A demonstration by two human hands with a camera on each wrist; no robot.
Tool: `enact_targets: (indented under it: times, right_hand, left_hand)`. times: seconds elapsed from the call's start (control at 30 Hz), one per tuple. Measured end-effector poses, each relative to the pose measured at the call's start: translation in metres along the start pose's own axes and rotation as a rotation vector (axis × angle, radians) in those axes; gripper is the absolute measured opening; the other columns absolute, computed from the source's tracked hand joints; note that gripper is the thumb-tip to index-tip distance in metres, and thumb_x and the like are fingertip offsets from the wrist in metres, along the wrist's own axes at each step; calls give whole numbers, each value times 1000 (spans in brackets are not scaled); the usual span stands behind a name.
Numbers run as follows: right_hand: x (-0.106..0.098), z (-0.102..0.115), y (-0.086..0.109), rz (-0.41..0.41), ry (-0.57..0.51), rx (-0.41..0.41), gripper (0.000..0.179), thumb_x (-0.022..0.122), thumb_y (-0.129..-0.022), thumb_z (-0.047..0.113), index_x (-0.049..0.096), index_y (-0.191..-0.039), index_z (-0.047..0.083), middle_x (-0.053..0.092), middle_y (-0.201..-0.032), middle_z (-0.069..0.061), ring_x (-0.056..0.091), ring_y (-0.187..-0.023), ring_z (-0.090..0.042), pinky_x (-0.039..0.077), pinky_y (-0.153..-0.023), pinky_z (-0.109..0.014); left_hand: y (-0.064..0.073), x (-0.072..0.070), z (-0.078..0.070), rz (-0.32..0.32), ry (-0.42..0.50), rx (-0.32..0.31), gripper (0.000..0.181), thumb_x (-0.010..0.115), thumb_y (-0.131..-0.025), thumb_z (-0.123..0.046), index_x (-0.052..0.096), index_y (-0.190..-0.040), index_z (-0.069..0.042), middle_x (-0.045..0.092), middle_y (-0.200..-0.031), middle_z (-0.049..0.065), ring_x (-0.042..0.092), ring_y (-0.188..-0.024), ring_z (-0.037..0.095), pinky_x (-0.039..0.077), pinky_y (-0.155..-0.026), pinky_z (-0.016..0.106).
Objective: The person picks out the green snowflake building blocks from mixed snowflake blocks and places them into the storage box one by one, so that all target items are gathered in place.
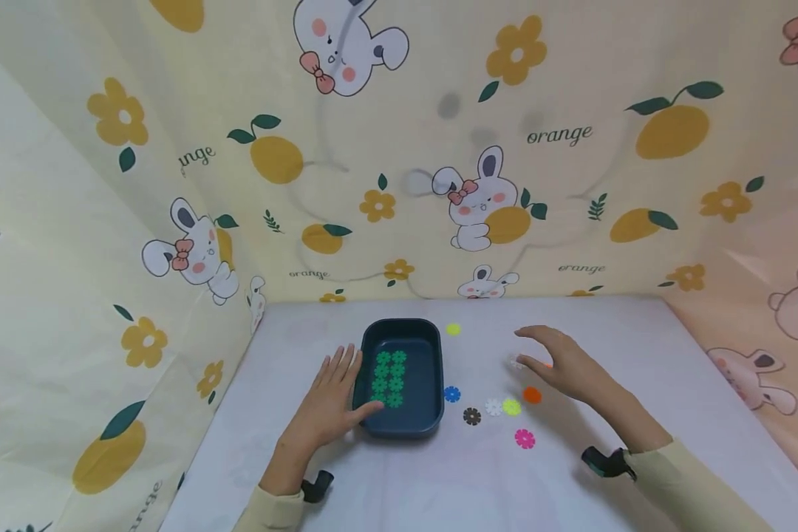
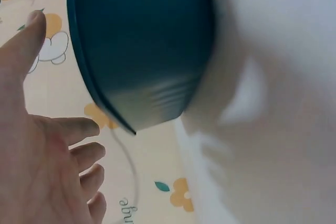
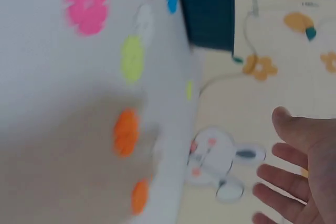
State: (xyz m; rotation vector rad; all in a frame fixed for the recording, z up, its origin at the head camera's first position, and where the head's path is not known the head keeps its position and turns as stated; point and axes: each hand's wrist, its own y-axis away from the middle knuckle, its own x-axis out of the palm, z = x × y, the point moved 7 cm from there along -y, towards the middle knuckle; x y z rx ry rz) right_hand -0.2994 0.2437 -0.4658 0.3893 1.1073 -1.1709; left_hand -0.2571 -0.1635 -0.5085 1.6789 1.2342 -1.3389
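Observation:
A dark blue tray [image 1: 424, 380] lies on the white table, with several green flower-shaped plastic discs [image 1: 395, 385] in two columns on its floor. My left hand [image 1: 326, 403] is at the tray's left side, fingers straight and thumb reaching over the near-left rim. The left wrist view shows its palm beside the tray wall [image 2: 142, 40], holding nothing. To the right, my right hand [image 1: 568, 366] hovers over the table with fingers spread and slightly bent, nothing between them. Below it are orange discs [image 3: 126, 132] and a white disc [image 1: 517, 361], partly behind the thumb.
Right of the tray lie loose discs: blue [image 1: 452, 394], brown [image 1: 472, 416], white [image 1: 493, 407], yellow [image 1: 511, 407] and pink [image 1: 524, 439]. Another yellow disc [image 1: 454, 329] is near the tray's far right corner. A printed cloth [image 1: 425, 222] hangs behind and beside the table.

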Motion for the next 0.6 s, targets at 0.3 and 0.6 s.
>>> enact_targets:
  times: [0.3,0.6]
  right_hand:
    - [-14,-35,44,-30,193,118,90,78,-96,49,35,-168,16,26,-172,-30,11,-159,-57,-15,-125,-72]
    - [-14,-53,65,20,264,231,100,63,-97,70,19,-174,23,12,-176,-28,-12,-161,-54,-28,-119,-71]
  left_hand:
    - [2,-11,18,-7,-82,-64,109,53,-97,-80,18,-173,-11,7,-181,13,0,-167,36,-1,-133,60]
    - [5,-13,23,-19,-110,-59,109,51,-96,-81,19,-173,-11,8,-180,15,5,-166,39,2,-132,64]
